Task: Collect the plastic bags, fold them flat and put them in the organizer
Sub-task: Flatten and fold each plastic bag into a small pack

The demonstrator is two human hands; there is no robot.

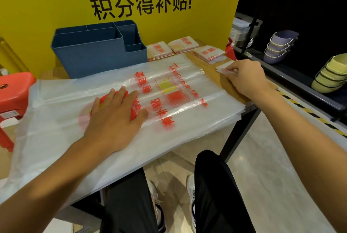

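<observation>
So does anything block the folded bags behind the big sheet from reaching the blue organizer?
Nothing visible does: the folded bags lie beside the blue organizer, whose open top compartments look empty.

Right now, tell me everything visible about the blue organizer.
The blue organizer is a matte, plastic-looking box with rounded corners, split into one large front compartment and smaller ones behind and to the right. All look empty. It stands upright at the table's back, against the yellow board. The spread plastic bag reaches its base; neither hand touches it.

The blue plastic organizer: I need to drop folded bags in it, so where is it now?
In the head view, the blue plastic compartmented organizer stands at the table's back left, against the yellow sign, just behind the spread clear plastic bag.
</observation>
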